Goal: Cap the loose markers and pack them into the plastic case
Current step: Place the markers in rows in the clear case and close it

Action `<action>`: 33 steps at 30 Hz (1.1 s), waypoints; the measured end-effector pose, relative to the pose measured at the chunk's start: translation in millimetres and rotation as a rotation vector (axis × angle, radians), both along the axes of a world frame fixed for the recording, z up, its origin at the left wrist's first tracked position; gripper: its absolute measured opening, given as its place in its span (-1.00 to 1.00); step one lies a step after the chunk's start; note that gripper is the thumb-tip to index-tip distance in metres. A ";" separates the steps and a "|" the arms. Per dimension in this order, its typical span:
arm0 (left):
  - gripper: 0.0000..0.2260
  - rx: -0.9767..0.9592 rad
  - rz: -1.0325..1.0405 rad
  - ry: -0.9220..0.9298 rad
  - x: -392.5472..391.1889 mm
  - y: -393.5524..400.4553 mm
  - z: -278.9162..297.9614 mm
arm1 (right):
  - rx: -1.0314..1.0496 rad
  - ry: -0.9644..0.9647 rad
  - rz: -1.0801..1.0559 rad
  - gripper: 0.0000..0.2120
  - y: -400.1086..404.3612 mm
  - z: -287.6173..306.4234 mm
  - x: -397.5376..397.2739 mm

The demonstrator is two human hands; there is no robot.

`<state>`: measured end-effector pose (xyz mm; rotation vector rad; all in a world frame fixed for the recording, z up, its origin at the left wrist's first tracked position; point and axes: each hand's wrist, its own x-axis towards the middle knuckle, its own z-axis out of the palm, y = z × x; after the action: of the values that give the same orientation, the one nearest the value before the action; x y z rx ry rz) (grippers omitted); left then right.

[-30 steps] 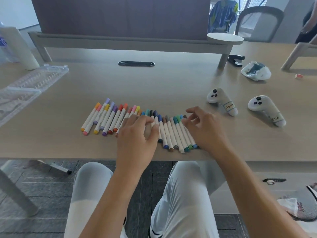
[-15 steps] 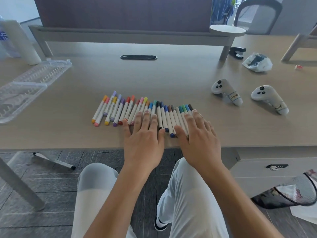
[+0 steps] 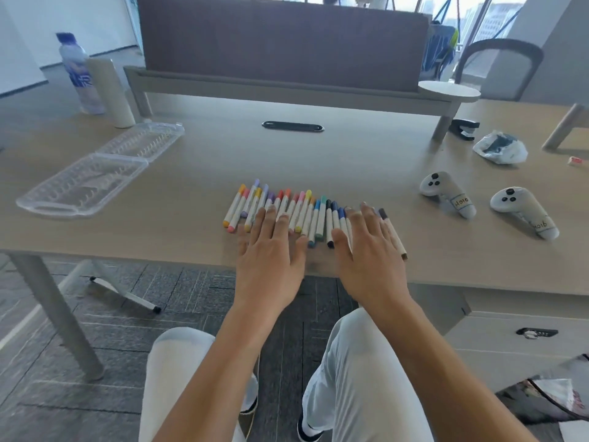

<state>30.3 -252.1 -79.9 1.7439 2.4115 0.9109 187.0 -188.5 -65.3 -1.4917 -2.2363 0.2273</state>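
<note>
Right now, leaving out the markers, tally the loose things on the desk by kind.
White controllers: 2
Clear plastic case, lying open: 1
Water bottle: 1
White roll: 1
Black stapler: 1
Crumpled plastic bag: 1
Small red-and-white item: 1
Total: 8

The left hand (image 3: 271, 250) lies flat over the near ends of the middle markers (image 3: 287, 212), so those ends are hidden. The right hand (image 3: 369, 247) covers most of the markers at the right end of the row; only a few tips poke out past its fingers. The writing on the bottle (image 3: 79, 71), far left of the markers, is too blurry to read. The bag (image 3: 551, 400) on the floor is cut off by the right edge.
</note>
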 end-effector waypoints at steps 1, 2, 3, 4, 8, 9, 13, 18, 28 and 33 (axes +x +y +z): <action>-0.49 0.012 0.030 -0.001 -11.2 -7.0 2.4 | -0.002 -0.012 0.034 -0.48 -2.0 4.4 -11.4; -0.51 0.025 0.066 0.001 -25.6 -15.4 5.1 | -0.007 -0.020 0.077 -0.48 -4.1 9.1 -25.8; -0.52 0.038 0.107 0.001 -41.1 -24.0 8.0 | -0.011 -0.024 0.124 -0.47 -5.8 13.5 -41.6; -0.52 0.048 0.152 0.001 -57.8 -32.4 10.4 | -0.012 -0.026 0.172 -0.47 -7.1 17.2 -58.5; -0.49 0.055 0.329 -0.009 -127.6 -62.7 13.4 | -0.029 -0.068 0.345 -0.47 -12.3 25.5 -131.2; -0.49 0.045 0.363 -0.007 -142.8 -69.6 13.9 | -0.039 -0.087 0.377 -0.47 -13.9 26.5 -148.7; -0.46 0.017 0.478 -0.012 -195.1 -90.5 19.7 | -0.076 -0.128 0.512 -0.44 -18.9 29.5 -215.8; -0.42 -0.061 0.546 -0.005 -264.4 -76.3 14.3 | -0.123 -0.179 0.615 -0.44 -14.1 30.2 -283.6; -0.79 -0.047 0.559 0.076 -294.3 -64.9 -6.0 | -0.233 -0.148 0.579 -0.43 16.3 15.3 -312.5; -0.93 0.212 0.579 -0.006 -269.2 -97.0 -4.8 | -0.306 -0.004 0.596 -0.43 1.2 17.2 -315.6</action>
<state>-238.9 -349.1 -84.7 1.0732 2.9662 1.2500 -128.6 -187.4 -48.0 -0.9037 -2.6868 0.7753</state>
